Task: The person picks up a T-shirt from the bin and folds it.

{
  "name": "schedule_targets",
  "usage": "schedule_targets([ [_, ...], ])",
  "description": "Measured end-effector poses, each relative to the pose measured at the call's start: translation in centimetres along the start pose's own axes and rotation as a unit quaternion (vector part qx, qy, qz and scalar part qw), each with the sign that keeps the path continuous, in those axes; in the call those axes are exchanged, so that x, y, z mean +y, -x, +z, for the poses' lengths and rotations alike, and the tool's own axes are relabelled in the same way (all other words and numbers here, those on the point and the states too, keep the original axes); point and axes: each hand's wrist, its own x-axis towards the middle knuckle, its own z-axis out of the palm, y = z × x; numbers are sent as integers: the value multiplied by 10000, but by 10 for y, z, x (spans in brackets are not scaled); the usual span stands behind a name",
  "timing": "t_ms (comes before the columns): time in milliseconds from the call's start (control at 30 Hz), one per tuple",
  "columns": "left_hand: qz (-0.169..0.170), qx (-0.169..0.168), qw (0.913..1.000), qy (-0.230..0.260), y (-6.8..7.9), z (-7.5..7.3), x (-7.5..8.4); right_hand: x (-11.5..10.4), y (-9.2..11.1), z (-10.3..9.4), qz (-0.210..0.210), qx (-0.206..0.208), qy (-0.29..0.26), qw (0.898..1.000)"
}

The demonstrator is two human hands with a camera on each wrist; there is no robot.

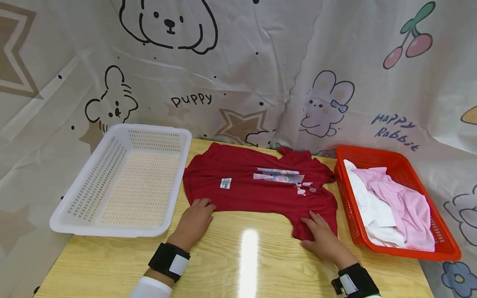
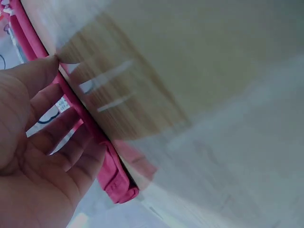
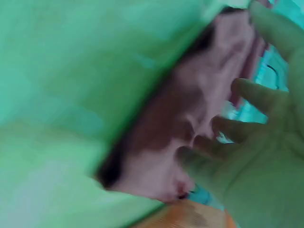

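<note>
A dark red T-shirt (image 1: 246, 194) with a printed design and a small white label lies spread sideways on the table, its collar and sleeves toward the right. My left hand (image 1: 196, 217) rests at the near edge of the shirt's left end. The left wrist view has the left fingers (image 2: 76, 147) spread along the edge of the red cloth (image 2: 114, 178), thumb apart from them. On the near sleeve lies my right hand (image 1: 320, 236). Its fingers (image 3: 228, 126) are loosely spread over the cloth (image 3: 166, 128) in the blurred right wrist view.
A white plastic basket (image 1: 179, 174) with nothing visible in it stands on the left. At the right, a red basket (image 1: 439, 223) holds a white cloth (image 1: 372, 207) and a pink cloth (image 1: 406, 203). Behind the wooden table (image 1: 220, 265) hangs a printed curtain (image 1: 238, 74).
</note>
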Motion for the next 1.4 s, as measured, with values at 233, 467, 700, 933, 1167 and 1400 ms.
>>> schedule_targets([
  [233,-53,8,9997,-246,-6,2,-4,17,-4,13,-225,1271,-92,9916],
  [467,-633,191,9969,417,2,-3,-1,13,7,0,679,1733,-1047,9769],
  [700,-1146,51,9861,1205,10,-25,8,5,20,-22,753,2085,-714,9725],
  [933,-934,-687,9852,1261,24,-59,18,4,37,-62,301,432,-1212,9912],
  [1167,-692,-1090,9867,992,19,-85,26,-6,29,-100,-28,-365,-1127,9930],
  [1400,-1296,-557,9889,473,-31,-85,21,-4,-35,-113,-151,1109,167,9936],
])
